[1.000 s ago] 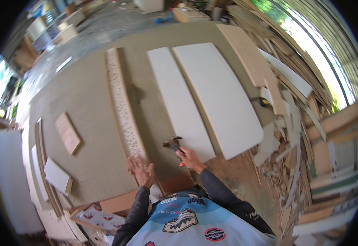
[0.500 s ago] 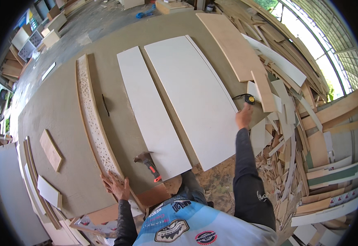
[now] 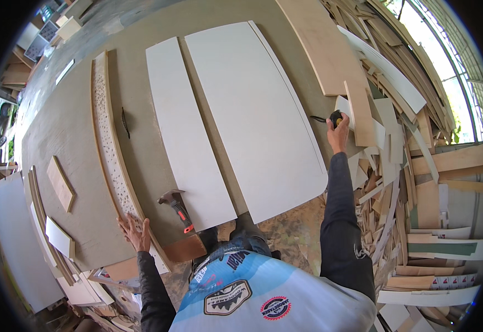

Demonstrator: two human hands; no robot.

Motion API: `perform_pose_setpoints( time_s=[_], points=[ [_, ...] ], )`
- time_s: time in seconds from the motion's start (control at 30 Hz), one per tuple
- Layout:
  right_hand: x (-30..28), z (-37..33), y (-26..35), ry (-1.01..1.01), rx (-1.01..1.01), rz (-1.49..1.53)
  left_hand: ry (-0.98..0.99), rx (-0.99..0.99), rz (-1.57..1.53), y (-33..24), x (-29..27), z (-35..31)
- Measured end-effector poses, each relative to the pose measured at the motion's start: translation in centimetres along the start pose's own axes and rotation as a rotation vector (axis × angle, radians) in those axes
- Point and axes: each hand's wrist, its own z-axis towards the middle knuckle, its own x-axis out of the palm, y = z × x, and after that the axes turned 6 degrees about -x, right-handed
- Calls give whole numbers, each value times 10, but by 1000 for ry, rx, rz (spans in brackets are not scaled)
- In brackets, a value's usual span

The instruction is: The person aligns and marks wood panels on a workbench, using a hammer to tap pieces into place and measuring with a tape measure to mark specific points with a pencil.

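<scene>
My right hand (image 3: 338, 136): grip closed around the tape measure (image 3: 336, 119), just right of the wide white board (image 3: 252, 122) on the worktop (image 3: 59, 130) | My left hand (image 3: 137, 233): grip open, laid on the speckled strip's (image 3: 106, 127) near end | Hammer (image 3: 181, 211) lying beside the narrow white board (image 3: 183, 122).

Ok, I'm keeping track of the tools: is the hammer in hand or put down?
Put down: the hammer lies on the table; the left hand rests on the strip, the right hand grips the tape.
</scene>
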Motion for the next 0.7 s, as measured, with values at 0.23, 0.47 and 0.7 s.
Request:
perform_pose_setpoints(
  time_s=[0.23,0.47,0.7],
  points=[
    [55,-77,207,237,-34,744,-252,101,-156,-45,-13,25],
    [107,-182,418,740,-637,722,496,225,-1105,-161,-65,57],
    [153,-185,487,722,-898,551,477,574,-721,-164,-74,138]
  ],
)
